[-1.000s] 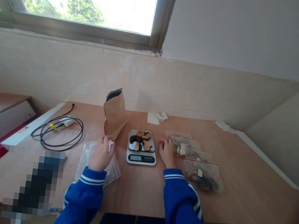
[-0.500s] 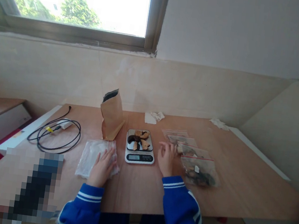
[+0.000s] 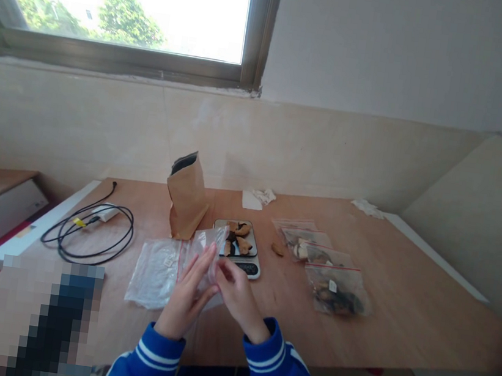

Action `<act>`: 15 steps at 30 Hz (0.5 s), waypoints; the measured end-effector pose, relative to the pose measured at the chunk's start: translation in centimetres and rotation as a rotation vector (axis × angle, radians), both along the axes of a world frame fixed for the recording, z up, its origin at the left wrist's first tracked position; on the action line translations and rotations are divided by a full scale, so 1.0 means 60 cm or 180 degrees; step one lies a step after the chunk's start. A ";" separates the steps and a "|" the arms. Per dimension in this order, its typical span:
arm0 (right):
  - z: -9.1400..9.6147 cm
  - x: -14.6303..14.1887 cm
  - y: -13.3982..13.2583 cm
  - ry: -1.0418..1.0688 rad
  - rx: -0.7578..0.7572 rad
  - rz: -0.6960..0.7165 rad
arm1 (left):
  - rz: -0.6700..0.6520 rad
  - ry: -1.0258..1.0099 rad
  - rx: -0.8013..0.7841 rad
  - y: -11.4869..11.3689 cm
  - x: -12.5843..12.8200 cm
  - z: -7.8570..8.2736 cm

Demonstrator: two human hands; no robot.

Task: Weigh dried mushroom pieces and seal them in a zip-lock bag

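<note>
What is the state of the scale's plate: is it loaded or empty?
Loaded: brown pieces lie on the scale. A held clear bag covers its left part, so I cannot count them all.

Paper bag (image 3: 185, 207) blocks left rear; table (image 3: 419, 315) open far right.

The plastic bag (image 3: 208, 238) partly hides the scale (image 3: 251, 269).

Looks like a workroom, exact kind unclear: wood table (image 3: 400, 318) by window (image 3: 132, 0), plain wall (image 3: 320, 154), scale (image 3: 250, 269), zip bags (image 3: 334, 293).
</note>
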State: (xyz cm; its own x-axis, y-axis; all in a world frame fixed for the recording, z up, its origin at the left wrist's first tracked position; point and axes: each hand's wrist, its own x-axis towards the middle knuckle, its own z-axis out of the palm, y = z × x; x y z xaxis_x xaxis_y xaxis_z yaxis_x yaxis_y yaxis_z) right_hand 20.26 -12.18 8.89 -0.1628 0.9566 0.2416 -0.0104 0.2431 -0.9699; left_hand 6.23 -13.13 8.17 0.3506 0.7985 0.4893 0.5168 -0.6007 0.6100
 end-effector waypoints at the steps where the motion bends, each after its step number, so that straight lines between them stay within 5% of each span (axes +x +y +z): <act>1: 0.001 0.003 -0.001 0.0021 0.0007 -0.0006 | -0.0064 -0.0040 0.0028 0.001 0.004 -0.003; 9: 0.021 0.012 -0.020 0.0119 0.0097 -0.0195 | -0.0439 -0.0457 0.0102 -0.006 0.018 0.012; 15: 0.022 0.013 -0.010 -0.0222 0.0185 -0.0462 | 0.0010 -0.0758 0.0238 0.003 0.010 -0.001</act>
State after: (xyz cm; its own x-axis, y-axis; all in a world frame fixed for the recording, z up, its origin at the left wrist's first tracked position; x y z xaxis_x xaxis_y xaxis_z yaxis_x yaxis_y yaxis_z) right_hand 21.03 -12.79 10.19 -0.0422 0.9561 0.2900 0.0956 0.2928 -0.9514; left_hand 6.81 -12.93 8.13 0.2159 0.7578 0.6157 0.3657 -0.6474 0.6687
